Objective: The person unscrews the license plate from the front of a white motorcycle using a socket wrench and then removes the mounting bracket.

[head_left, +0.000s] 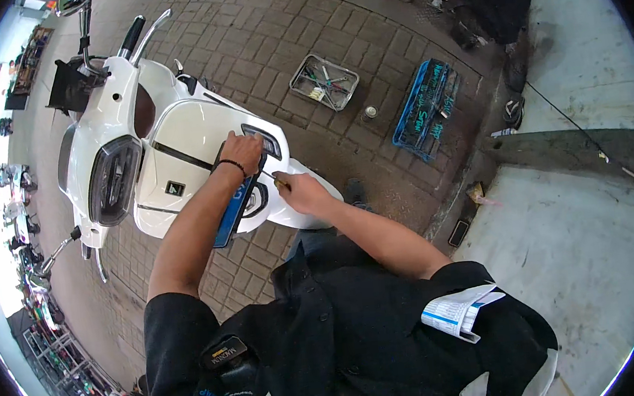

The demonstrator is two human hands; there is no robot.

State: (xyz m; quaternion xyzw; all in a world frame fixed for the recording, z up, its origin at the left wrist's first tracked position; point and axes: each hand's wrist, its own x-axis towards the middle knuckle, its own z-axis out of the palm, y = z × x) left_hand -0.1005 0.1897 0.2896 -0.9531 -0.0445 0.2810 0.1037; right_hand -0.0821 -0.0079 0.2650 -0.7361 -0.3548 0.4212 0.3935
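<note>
A white scooter (177, 141) stands before me, its front facing me. A blue plate in a dark frame (232, 214) is at its front, between two lamps. My left hand (243, 151) is closed on the plate's upper end, its fingertips partly hidden. My right hand (300, 192) grips a tool with a yellowish handle (281, 181), apparently a screwdriver, its thin shaft pointing up-left at the plate's edge beside my left hand. The exact contact at the tip is too small to tell.
A metal tray of tools (346, 84), a small can (370, 112) and a blue toolbox (409, 111) lie on the pavers. Another person (496, 5) is at upper right. A pale wall (562, 244) and a phone-like object (459, 232) are right; parked scooters (19, 194) line the left.
</note>
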